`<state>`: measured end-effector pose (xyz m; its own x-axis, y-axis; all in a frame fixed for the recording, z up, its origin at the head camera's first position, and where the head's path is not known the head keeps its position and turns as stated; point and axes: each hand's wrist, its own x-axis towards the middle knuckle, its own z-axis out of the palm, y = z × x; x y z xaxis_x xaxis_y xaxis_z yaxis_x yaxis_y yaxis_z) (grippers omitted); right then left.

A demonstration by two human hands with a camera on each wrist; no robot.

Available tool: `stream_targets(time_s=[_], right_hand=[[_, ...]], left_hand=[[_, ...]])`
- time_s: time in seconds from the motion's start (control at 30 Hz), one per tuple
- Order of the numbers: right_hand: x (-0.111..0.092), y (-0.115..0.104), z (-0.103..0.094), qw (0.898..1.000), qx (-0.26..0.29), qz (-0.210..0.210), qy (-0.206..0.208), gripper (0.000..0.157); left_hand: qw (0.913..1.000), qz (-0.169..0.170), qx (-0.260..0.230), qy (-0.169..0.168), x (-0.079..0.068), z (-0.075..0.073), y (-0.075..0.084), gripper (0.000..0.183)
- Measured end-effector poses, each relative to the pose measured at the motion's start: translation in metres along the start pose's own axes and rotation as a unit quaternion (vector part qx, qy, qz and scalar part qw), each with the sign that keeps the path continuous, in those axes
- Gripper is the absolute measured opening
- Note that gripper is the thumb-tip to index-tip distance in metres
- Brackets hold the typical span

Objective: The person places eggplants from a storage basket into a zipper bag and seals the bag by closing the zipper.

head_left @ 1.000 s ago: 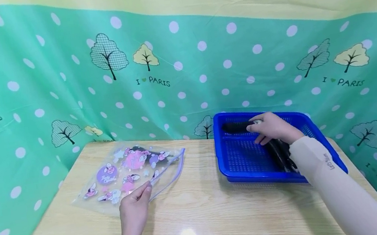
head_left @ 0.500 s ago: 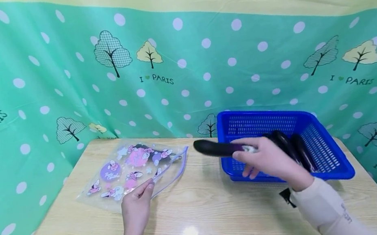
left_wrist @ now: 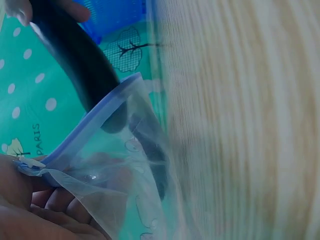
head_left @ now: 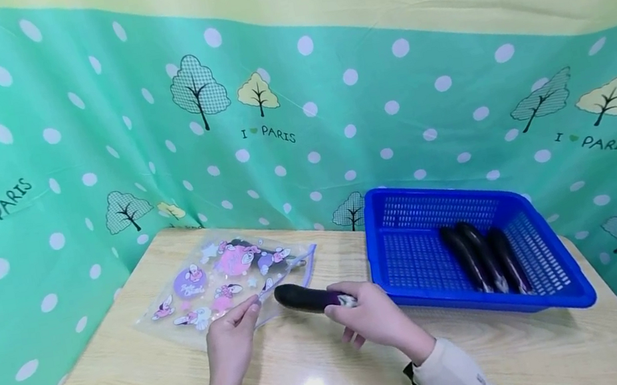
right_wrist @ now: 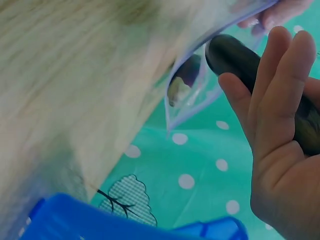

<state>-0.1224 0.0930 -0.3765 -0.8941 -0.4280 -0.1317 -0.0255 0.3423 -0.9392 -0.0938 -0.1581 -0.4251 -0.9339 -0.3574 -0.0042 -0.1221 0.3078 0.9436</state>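
My left hand pinches the lip of a clear zip bag printed with pink and purple cartoon figures. The bag lies on the table with its purple-edged mouth parted toward the right. Inside it, a dark eggplant shows through the plastic. In my right hand is another eggplant, gripped near its stem end. Its rounded tip points left, right at the bag's mouth, and overlaps the purple rim in the left wrist view.
A blue perforated basket stands on the wooden table to the right. Three eggplants lie side by side in its right half. Behind hangs a green dotted curtain.
My right hand has lifted the eggplant out of the basket and carried it left to the bag's mouth. My left hand keeps its pinch on the bag's lip.
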Motion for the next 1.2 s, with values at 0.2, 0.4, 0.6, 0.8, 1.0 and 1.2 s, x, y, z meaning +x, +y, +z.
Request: stream_targets(time_s=[0.2,0.4,0.6,0.8,1.0,1.2], right_hand=[[0.019,0.013,0.013,1.0,-0.001,0.002,0.012,0.054],[0.042,0.024,0.024,0.999,-0.033,0.002,0.015,0.049],[0.065,0.03,0.029,1.0,0.026,0.011,0.011,0.052],[0.084,0.031,0.034,0.999,0.038,0.008,0.031,0.051],[0.101,0.029,0.039,0.998,0.052,0.03,0.033,0.056],[0.119,0.029,0.042,0.995,0.084,0.046,0.01,0.038]], left_hand=[[0.9999,0.011,0.009,0.009,0.0,0.001,-0.001,0.024],[0.9998,0.013,0.01,0.011,-0.001,0.001,-0.001,0.022],[0.9994,0.025,0.003,0.022,-0.001,0.003,-0.002,0.021],[0.999,0.032,-0.016,0.028,-0.001,0.006,-0.002,0.02],[0.9982,0.047,-0.015,0.034,-0.002,0.007,-0.001,0.019],[0.998,0.049,-0.024,0.033,-0.003,0.008,-0.001,0.02]])
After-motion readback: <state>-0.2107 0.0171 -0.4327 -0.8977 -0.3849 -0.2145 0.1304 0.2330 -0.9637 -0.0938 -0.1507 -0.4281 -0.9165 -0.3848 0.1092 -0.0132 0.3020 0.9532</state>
